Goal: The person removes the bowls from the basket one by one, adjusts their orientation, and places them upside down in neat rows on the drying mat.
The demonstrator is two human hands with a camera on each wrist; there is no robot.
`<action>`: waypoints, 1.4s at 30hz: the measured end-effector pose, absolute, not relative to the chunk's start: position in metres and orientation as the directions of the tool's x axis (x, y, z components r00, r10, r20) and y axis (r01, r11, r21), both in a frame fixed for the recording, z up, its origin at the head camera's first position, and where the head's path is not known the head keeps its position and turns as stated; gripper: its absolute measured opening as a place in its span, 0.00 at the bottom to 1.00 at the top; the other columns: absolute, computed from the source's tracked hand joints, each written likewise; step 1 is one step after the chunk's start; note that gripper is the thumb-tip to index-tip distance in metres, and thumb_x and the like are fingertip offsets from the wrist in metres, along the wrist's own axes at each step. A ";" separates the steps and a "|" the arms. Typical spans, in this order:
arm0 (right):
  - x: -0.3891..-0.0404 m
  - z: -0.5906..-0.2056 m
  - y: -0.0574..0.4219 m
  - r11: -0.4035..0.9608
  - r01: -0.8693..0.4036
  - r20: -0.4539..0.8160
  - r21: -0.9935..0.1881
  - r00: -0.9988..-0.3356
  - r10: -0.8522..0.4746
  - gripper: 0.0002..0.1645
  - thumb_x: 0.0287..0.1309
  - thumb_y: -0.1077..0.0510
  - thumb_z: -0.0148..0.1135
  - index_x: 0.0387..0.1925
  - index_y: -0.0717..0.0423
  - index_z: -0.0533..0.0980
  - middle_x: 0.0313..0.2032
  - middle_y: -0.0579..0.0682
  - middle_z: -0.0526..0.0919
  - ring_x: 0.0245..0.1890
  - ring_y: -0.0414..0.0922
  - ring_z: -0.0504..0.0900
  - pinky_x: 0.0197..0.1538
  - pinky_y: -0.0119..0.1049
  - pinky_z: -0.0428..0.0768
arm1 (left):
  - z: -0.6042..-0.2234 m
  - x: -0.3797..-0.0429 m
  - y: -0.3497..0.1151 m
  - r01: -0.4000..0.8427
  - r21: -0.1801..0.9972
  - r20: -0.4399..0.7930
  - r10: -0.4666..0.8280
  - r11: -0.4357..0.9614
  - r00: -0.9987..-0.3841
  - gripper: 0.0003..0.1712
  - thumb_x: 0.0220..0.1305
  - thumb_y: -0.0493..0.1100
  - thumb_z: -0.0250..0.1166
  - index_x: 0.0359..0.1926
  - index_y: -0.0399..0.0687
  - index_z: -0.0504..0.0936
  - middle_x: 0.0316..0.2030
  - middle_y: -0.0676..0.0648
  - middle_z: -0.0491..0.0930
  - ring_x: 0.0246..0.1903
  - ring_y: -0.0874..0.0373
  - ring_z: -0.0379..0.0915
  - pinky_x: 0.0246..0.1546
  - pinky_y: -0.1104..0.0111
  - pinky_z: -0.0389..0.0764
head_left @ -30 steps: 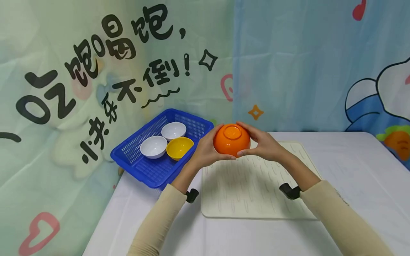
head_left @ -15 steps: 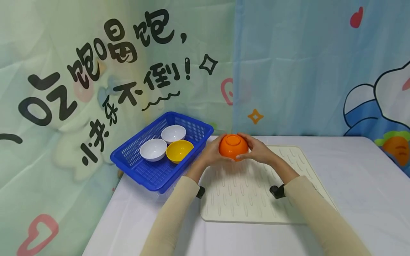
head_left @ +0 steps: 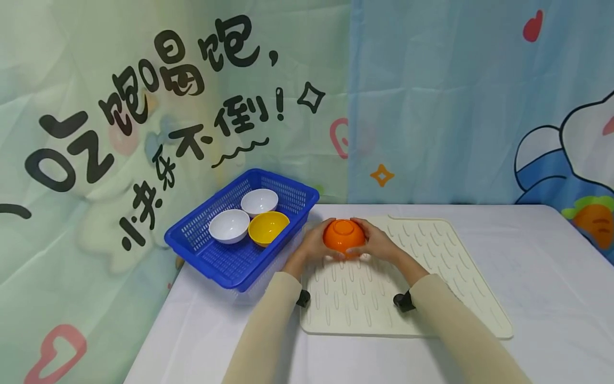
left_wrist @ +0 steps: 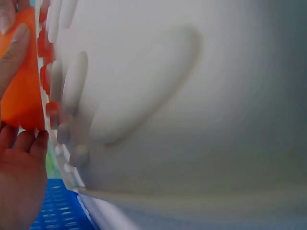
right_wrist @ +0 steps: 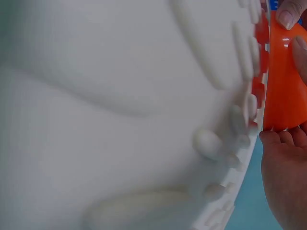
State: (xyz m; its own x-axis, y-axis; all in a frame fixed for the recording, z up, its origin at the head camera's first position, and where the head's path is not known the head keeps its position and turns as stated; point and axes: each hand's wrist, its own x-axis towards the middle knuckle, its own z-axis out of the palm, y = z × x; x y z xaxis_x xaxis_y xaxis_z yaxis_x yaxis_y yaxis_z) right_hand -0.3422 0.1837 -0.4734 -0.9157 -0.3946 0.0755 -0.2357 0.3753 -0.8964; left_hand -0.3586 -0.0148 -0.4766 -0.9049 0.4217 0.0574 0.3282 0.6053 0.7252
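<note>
Left hand (head_left: 315, 245) and right hand (head_left: 382, 245) have sunk, cupping the orange bowl (head_left: 344, 237)

We identify the orange bowl (head_left: 344, 236) as smooth, glossy plastic in appearance, with small highlights in the right wrist view. We class the cream mat (head_left: 357, 306) as matt and rubber-like, its surface broken by raised, rounded ridges. We note perforated plastic for the blue basket (head_left: 229, 265) and a smooth, shiny finish on the yellow bowl (head_left: 268, 228). We read the white table covering (head_left: 547, 304), the lightly creased backdrop (head_left: 431, 106) and the beige sleeves (head_left: 268, 333) as matt cloth.
</note>
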 end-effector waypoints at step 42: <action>-0.340 -0.482 0.186 0.331 -0.227 0.057 -0.916 -0.891 -0.451 0.53 0.51 0.62 0.67 0.69 0.65 0.44 0.67 0.66 0.49 0.65 0.61 0.54 0.62 0.55 0.60 | -0.411 -0.303 -0.026 0.604 0.529 0.099 0.664 0.596 -0.741 0.49 0.55 0.49 0.68 0.70 0.42 0.50 0.67 0.41 0.56 0.61 0.50 0.60 0.60 0.62 0.63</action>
